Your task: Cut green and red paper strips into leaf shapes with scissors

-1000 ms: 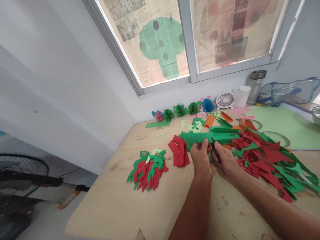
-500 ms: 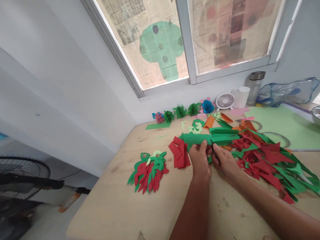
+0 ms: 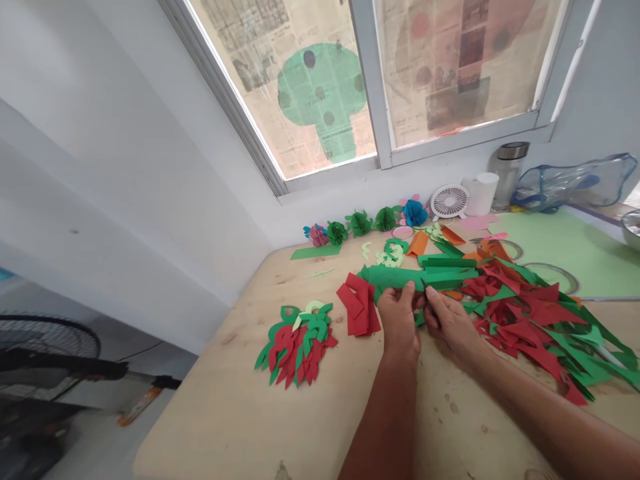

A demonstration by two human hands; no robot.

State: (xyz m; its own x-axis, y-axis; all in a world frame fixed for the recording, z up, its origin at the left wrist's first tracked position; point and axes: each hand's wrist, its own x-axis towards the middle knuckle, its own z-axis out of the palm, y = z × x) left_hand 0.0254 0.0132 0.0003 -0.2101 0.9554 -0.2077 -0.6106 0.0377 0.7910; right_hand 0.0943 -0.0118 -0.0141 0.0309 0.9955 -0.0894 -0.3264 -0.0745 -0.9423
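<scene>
My left hand [image 3: 400, 313] is closed on a folded green paper [image 3: 395, 277] at its near edge. Just to the right, my right hand [image 3: 450, 321] is wrapped round dark scissors [image 3: 427, 300], whose thin tip points up beside the paper. Folded red paper [image 3: 356, 305] lies left of my left hand. Right of my right hand is a heap of red scraps [image 3: 515, 313] and green scraps [image 3: 590, 357]. Further left sits a pile of red and green cut shapes [image 3: 300, 343].
Paper flowers [image 3: 360, 223] line the wall beside a small white fan [image 3: 450, 200] and a glass bottle [image 3: 510, 175]. Light green sheet [image 3: 575, 247] lies at the right. A large black fan [image 3: 50, 340] stands left of the wooden table [image 3: 230, 400].
The view has shifted very slightly. Both hands are almost where they were, with the paper and scissors still held.
</scene>
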